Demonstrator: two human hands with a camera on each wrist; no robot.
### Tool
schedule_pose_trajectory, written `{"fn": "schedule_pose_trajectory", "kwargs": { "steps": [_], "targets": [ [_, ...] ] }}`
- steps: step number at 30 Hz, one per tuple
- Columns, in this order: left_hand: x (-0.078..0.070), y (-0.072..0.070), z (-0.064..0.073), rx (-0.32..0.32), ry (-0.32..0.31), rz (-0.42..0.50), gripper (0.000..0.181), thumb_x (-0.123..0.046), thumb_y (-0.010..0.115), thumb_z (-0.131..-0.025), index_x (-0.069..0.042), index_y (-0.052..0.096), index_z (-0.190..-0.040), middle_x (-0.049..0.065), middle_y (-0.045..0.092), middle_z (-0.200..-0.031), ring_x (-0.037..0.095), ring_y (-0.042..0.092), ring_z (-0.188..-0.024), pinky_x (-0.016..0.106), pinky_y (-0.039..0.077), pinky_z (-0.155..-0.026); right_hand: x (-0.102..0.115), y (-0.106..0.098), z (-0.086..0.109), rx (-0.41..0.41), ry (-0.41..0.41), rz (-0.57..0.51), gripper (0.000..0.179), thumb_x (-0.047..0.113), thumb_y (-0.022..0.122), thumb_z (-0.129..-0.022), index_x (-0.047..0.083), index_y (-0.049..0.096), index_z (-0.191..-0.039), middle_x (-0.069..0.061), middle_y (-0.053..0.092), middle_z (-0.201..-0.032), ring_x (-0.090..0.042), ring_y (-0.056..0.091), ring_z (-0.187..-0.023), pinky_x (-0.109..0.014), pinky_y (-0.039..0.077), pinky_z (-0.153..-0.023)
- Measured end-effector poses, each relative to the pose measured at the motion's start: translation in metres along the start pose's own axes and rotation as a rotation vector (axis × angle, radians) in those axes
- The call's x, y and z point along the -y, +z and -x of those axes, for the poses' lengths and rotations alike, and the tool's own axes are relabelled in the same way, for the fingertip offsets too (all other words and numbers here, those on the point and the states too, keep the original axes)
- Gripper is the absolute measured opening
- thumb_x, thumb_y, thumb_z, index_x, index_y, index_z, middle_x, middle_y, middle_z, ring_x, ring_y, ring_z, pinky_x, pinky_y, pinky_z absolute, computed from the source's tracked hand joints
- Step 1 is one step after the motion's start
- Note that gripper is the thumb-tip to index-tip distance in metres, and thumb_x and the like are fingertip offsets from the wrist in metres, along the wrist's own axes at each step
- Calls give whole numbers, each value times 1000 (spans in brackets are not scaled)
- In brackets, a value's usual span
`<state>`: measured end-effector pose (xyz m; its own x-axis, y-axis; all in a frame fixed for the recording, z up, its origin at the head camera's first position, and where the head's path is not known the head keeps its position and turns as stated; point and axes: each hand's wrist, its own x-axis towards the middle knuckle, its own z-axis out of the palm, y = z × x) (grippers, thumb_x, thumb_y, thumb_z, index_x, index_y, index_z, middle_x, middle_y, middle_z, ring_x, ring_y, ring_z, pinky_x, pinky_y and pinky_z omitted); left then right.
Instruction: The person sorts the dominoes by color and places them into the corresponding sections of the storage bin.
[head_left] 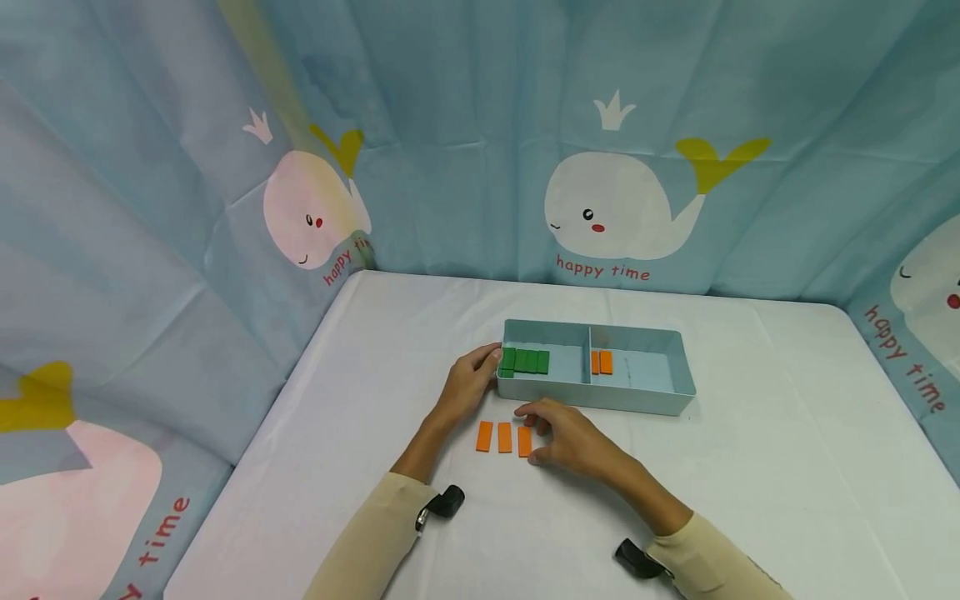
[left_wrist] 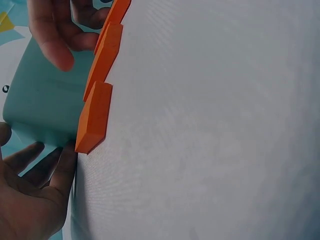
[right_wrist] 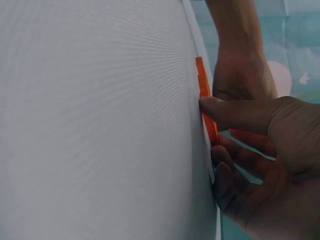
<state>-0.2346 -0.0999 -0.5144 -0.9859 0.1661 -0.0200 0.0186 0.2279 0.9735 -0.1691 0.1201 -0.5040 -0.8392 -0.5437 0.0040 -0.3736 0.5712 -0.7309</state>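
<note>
A blue-green two-compartment box [head_left: 600, 397] stands on the table. My left hand [head_left: 467, 385] rests against its left end, with fingers fairly straight along the outer wall in the left wrist view. Three small flat orange blocks lie in a row in front of the box: the left block [head_left: 484, 437], the middle block [head_left: 505, 437] and the right block [head_left: 524, 442]. My right hand [head_left: 573, 440] pinches the right block end to end, thumb at the near end and a fingertip at the far end. Its index finger sticks out above.
Several green blocks [head_left: 531, 361] lie in the box's left compartment. Two orange blocks [head_left: 606, 362] lie in the right compartment, against the divider [head_left: 590, 354]. The white tablecloth [head_left: 780, 467] spreads around, and a blue whale-print curtain [head_left: 465, 200] hangs behind and at the sides.
</note>
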Motion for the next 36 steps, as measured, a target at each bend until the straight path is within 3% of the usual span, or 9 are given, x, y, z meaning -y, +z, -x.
{"fn": "schedule_pose_trajectory", "kwargs": {
  "steps": [6, 15, 25, 36],
  "targets": [
    [1, -1, 2, -7, 10, -6, 58, -45, 54, -112, -8, 55, -155, 12, 59, -153, 28, 60, -138, 50, 56, -109, -1, 1, 0, -7, -24, 27, 63, 6, 93, -79, 10, 68, -136, 2, 68, -113, -15, 61, -98, -29, 57, -86],
    [0, -1, 1, -5, 13, -16, 59, -47, 53, -111, -8, 55, -155, 12, 60, -152, 27, 61, -136, 48, 57, -107, -2, 0, 1, -11, -21, 17, 61, 7, 93, -81, 11, 67, -136, 3, 70, -114, -15, 62, -99, -30, 58, -87],
    [2, -1, 2, -2, 25, -56, 57, -46, 51, -113, -8, 55, -155, 11, 62, -150, 27, 62, -134, 46, 59, -104, -2, -4, 8, -41, -47, -47, 61, 5, 91, -83, 7, 66, -138, -4, 71, -118, -18, 66, -99, -31, 59, -88],
    [2, -2, 2, 7, 29, 1, 57, -46, 53, -112, -8, 55, -155, 14, 60, -152, 31, 61, -136, 50, 57, -106, -6, -10, 15, -48, -7, -137, 63, 4, 90, -83, 6, 64, -141, -4, 70, -123, -16, 70, -101, -30, 63, -87]
  ]
}}
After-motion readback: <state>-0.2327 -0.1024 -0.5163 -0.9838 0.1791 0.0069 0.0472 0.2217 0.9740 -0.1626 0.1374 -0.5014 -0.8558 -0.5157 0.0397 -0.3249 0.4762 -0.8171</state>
